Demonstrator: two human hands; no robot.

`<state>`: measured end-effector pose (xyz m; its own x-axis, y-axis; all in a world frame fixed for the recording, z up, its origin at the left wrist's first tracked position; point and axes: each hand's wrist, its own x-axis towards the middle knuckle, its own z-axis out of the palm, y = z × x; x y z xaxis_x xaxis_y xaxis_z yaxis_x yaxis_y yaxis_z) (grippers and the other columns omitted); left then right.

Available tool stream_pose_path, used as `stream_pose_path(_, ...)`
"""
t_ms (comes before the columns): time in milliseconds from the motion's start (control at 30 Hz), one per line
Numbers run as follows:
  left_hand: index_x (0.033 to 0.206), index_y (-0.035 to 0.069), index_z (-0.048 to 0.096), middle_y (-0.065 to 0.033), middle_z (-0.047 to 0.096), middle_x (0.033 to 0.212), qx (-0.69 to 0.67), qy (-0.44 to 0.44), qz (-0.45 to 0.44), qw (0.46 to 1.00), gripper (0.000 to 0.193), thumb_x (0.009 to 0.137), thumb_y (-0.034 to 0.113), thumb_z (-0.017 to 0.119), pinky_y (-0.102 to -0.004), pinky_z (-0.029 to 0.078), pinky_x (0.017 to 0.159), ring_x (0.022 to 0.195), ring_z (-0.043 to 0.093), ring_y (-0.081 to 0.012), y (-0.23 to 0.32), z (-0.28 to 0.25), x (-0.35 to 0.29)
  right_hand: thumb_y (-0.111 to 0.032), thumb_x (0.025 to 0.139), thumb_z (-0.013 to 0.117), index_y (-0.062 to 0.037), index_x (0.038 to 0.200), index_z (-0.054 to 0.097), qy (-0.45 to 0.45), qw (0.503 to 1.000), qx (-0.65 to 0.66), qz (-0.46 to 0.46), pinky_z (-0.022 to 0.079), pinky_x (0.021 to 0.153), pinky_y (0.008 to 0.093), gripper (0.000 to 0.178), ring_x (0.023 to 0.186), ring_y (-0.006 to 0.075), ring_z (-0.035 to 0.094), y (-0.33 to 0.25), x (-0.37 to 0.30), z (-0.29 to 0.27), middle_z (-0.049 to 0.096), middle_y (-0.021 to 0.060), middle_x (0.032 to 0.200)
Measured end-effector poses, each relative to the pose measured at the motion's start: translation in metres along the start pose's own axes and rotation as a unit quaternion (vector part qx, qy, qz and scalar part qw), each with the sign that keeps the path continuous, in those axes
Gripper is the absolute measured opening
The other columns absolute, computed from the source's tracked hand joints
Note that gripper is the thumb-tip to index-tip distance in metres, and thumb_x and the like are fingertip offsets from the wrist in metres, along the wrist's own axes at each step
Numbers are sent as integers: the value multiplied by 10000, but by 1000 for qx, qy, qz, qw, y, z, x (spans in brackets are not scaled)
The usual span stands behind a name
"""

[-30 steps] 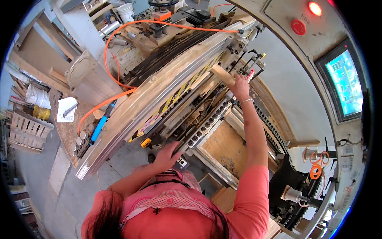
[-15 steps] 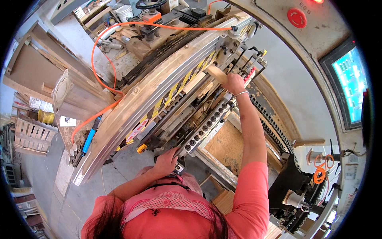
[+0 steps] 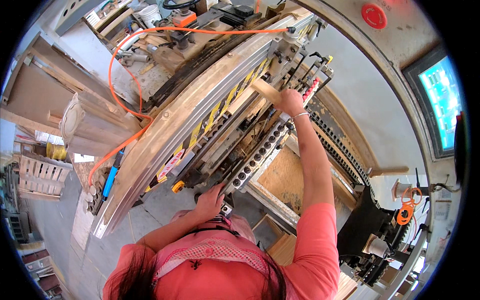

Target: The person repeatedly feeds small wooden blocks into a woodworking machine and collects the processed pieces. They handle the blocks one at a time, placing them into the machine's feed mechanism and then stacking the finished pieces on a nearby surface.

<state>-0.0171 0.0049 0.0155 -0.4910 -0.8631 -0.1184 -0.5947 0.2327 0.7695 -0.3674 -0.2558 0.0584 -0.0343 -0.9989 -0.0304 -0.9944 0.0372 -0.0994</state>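
Observation:
My right hand (image 3: pixel 289 102) reaches over the long woodworking machine, its fingers closed round one end of a pale wooden piece (image 3: pixel 267 92). The piece's other end lies by the yellow-and-black striped guard (image 3: pixel 232 102). My left hand (image 3: pixel 209 202) is low at the machine's near end, its fingers against the end of the machine's rail (image 3: pixel 229 188); part of its grip is hidden. Between the hands runs a bar with a row of round black knobs (image 3: pixel 257 157). Red knobs (image 3: pixel 311 89) stand just beyond my right hand.
An orange air hose (image 3: pixel 117 95) loops over the wooden beam (image 3: pixel 165 117), ending at a blue air gun (image 3: pixel 112 175). Sawdust covers a tray (image 3: pixel 280 180) beneath the machine. A lit screen (image 3: pixel 440 102) and a red emergency button (image 3: pixel 374 16) are at the right.
The view has shifted slightly, moving the machine a little left in the picture. My right hand keeps hold of the wooden piece, and my left hand stays at the machine's near end.

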Motion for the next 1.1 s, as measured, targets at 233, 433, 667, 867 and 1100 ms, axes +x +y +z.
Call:
stream_pose_path(233,1245,0,398,-230,548,1107,16,-16,-1,1000,423,859,132,507,-458,463,788,968,550,-404,-1,1,2,-351,617,704,-5,712,674,19,1000,-4,11,534,689,389,359,731,336,646,-7,5,3,649,184,745)
stream_pose_path(433,1242,-2,402,-232,549,1102,16,-1,7,1000,426,852,126,515,-453,465,782,953,556,-406,-7,6,1,-364,612,715,-44,774,692,1,999,-18,27,534,734,363,359,800,291,656,-16,1,-9,671,146,810)
stream_pose_path(667,1242,-3,407,-230,547,1112,7,-13,-2,1000,431,845,120,521,-449,463,790,966,553,-402,-4,2,3,-400,649,666,-16,793,676,-23,1000,-16,-9,526,741,386,410,810,311,645,-10,2,-9,658,184,829)
stream_pose_path(867,1259,3,394,-230,546,1114,-3,-30,-15,999,447,845,114,521,-446,458,801,979,546,-405,-2,0,3,-400,607,726,-43,794,690,11,1000,0,-18,531,732,391,404,796,313,649,-4,3,-2,662,156,803)
stream_pose_path(1100,1239,15,416,-236,554,1073,-8,-7,2,1000,389,876,127,499,-452,458,782,941,552,-418,-4,4,2,-389,623,675,-14,761,669,-11,999,-4,-30,526,717,396,400,770,329,634,-5,5,-3,645,178,796)
